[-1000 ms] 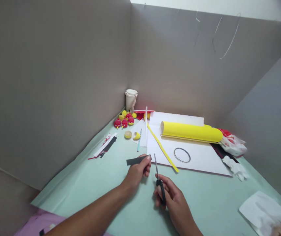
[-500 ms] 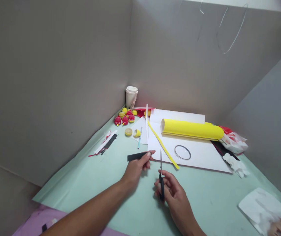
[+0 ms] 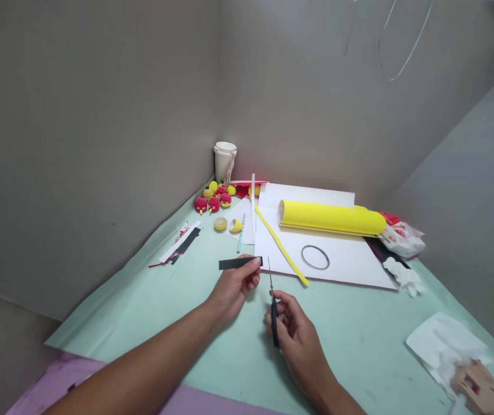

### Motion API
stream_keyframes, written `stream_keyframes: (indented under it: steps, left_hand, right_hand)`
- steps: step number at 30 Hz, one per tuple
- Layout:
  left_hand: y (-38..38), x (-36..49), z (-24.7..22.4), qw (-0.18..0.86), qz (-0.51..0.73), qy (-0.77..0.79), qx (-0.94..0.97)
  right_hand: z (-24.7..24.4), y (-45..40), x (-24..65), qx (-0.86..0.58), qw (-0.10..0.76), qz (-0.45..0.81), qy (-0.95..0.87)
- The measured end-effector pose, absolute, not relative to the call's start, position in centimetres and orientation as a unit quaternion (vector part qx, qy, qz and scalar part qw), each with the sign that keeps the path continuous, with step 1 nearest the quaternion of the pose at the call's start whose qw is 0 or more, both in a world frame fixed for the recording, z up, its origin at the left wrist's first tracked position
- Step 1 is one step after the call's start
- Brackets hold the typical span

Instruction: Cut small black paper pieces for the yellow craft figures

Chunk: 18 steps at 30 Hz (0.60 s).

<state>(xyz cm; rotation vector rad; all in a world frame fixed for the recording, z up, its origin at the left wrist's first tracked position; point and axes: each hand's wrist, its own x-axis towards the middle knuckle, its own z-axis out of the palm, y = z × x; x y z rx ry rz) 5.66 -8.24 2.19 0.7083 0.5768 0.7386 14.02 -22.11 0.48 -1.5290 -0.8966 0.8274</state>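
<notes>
My left hand (image 3: 234,288) pinches the right end of a black paper strip (image 3: 232,264) between thumb and fingers, and the strip points left over the green table cover. Black-handled scissors (image 3: 275,320) are in my right hand (image 3: 296,331), their blades pointing away from me, close to the right end of the strip but apart from it. The blades look nearly closed. Beyond my hands lie a white sheet (image 3: 342,262), a narrow yellow strip (image 3: 282,248) and a dark ring (image 3: 315,257) on the sheet.
A yellow roll (image 3: 333,218) rests on the white sheet. Several red and yellow small figures (image 3: 214,203) stand near a white cup (image 3: 225,161). Paper scraps (image 3: 181,245) lie at left. At lower right, another person's hand (image 3: 478,383) is by white tissue (image 3: 441,346).
The scissors have come nearer to the black strip's end and tilted slightly. My left thumb and fingers have shifted on the strip. The whole view has moved a little.
</notes>
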Motion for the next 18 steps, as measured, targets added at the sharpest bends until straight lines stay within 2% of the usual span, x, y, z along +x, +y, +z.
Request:
stream_keyframes:
  steps: [10,18]
  left_hand:
    - [-8.32,5.51,1.86,0.857,0.308,0.253,0.327]
    - [-8.91,5.32,2.22,0.838,0.259,0.242,0.415]
  right_hand:
    - [0.82,-22.36,14.27,-0.649,0.537,0.354,-0.407]
    - [0.59,-22.56,14.41,-0.652,0.550,0.358,-0.381]
